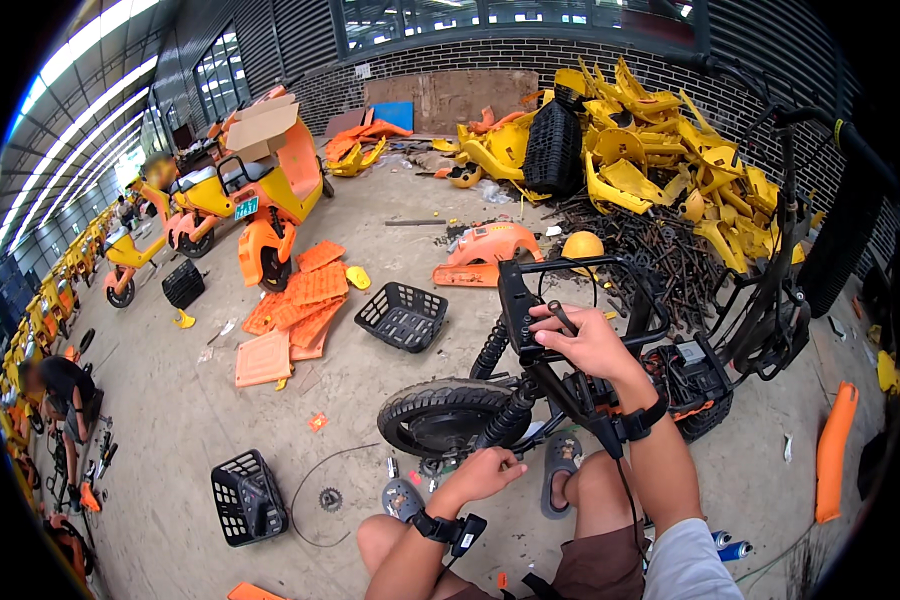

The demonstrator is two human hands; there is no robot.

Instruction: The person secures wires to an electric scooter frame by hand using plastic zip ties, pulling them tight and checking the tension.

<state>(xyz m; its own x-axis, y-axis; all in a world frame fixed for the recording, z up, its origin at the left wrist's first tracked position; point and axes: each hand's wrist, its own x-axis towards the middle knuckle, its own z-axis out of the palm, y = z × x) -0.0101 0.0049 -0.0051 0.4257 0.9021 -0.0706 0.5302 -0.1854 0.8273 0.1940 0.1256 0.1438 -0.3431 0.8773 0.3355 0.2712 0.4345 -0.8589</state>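
A partly stripped black scooter frame point(515, 300) stands before me, its rear wheel point(410, 420) and coil shock absorbers point(495, 430) showing. My right hand point(580, 340) is at the top of the frame, fingers closed around a short dark cylindrical piece point(560, 318), which I cannot identify. My left hand point(482, 472) is lower, just below the near shock absorber, fingers loosely bent and apart with nothing visible in them. A small sprocket point(331, 499) and a thin cable point(310, 478) lie on the floor to the left.
Black crates point(400, 315), stacked orange panels point(290, 310) and a curved orange part point(836, 450) lie around me. Yellow body parts point(670, 160) are heaped behind. Assembled scooters point(250, 200) stand back left, where a co-worker point(55, 400) crouches. Two spray cans point(732, 550) lie at lower right.
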